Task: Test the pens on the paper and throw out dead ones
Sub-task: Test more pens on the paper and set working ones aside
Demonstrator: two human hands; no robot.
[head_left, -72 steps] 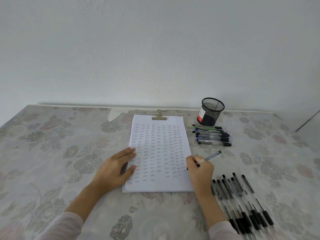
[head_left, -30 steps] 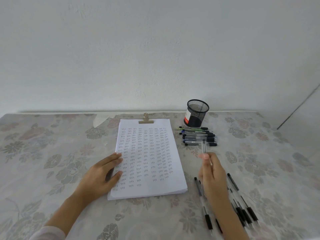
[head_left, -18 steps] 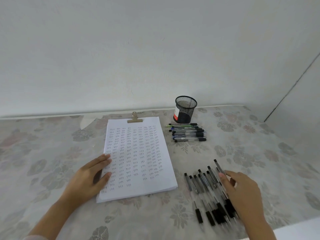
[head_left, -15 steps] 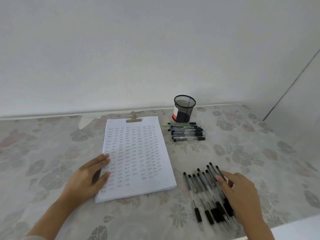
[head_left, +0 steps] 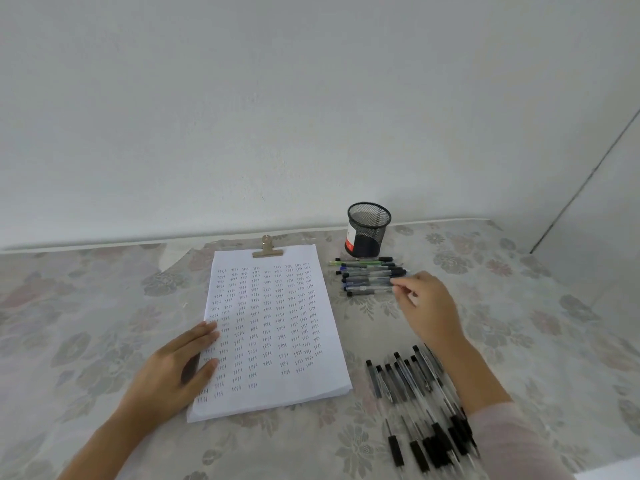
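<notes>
Lying flat on paper (head_left: 277, 393), left hand (head_left: 173, 374), right hand (head_left: 427, 306) at right end of pen row (head_left: 369, 277), grip pinched, hold unclear

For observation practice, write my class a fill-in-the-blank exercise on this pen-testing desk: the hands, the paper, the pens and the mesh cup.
1. The left hand rests flat on the paper, at its ____ edge.
2. A metal clip grips the paper's ____ edge.
3. The mesh cup stands ____ just beyond the row of pens.
4. The right hand reaches to that row, not to the black-capped pens lying ____ of the paper.
Missing words: left; top; upright; right.
</notes>
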